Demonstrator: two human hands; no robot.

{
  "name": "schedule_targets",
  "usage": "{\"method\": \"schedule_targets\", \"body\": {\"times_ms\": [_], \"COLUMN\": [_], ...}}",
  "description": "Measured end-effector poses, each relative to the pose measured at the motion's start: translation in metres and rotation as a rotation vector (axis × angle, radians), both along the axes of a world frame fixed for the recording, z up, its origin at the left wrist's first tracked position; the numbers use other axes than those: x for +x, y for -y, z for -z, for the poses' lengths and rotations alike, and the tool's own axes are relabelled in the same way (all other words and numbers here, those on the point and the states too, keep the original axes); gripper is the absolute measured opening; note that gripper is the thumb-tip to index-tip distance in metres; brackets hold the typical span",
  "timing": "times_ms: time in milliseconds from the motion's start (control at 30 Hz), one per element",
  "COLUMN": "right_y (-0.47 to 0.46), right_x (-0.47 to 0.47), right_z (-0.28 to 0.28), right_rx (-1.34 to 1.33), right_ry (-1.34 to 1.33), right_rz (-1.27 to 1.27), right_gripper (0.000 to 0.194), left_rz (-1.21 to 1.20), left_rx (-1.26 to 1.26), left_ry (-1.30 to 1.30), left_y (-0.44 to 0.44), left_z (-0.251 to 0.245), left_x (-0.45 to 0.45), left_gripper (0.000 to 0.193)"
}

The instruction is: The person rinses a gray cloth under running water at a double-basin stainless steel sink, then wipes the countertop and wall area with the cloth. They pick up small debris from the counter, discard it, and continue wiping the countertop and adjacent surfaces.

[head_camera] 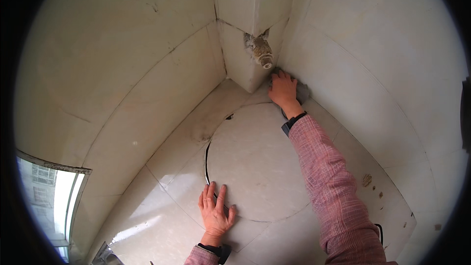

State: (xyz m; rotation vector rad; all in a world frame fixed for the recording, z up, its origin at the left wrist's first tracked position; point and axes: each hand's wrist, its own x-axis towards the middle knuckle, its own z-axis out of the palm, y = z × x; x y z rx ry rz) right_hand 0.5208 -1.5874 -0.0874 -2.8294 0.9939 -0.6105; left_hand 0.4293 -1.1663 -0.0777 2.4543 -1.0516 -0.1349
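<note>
My right hand [283,89] presses a dark grey cloth [302,93] down in the far corner, where the tiled surface meets the right wall, just right of the boxed-in tiled column. The fingers lie on top of the cloth. My left hand [216,206] rests with fingers apart at the lower left edge of a round cut panel [257,162] in the pale tiled surface, holding nothing. A dark gap shows along the panel's left edge. Both wrists wear black bands, and the sleeves are pink and checked.
An old threaded pipe fitting [264,57] sticks out of the tiled column [239,59] above the corner. Tiled walls rise on both sides. A window [51,195] is at the left. Brown stains [367,180] mark the surface at the right. Part of a shiny metal object [106,255] shows at lower left.
</note>
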Motion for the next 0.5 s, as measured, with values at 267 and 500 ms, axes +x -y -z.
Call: {"method": "schedule_targets", "body": {"times_ms": [267,500], "right_y": [-0.026,-0.013], "right_x": [-0.001,-0.022], "right_z": [-0.010,-0.021], "right_rx": [0.027,0.033], "right_ry": [-0.323,-0.282], "right_rz": [-0.393,-0.652], "right_gripper": [0.021,0.030], "left_rz": [-0.010,-0.005], "left_rx": [-0.003,0.010], "left_ry": [-0.009,0.019], "left_y": [0.002,0.001], "left_z": [0.001,0.000], "left_x": [-0.002,0.000], "left_gripper": [0.064,0.066]}}
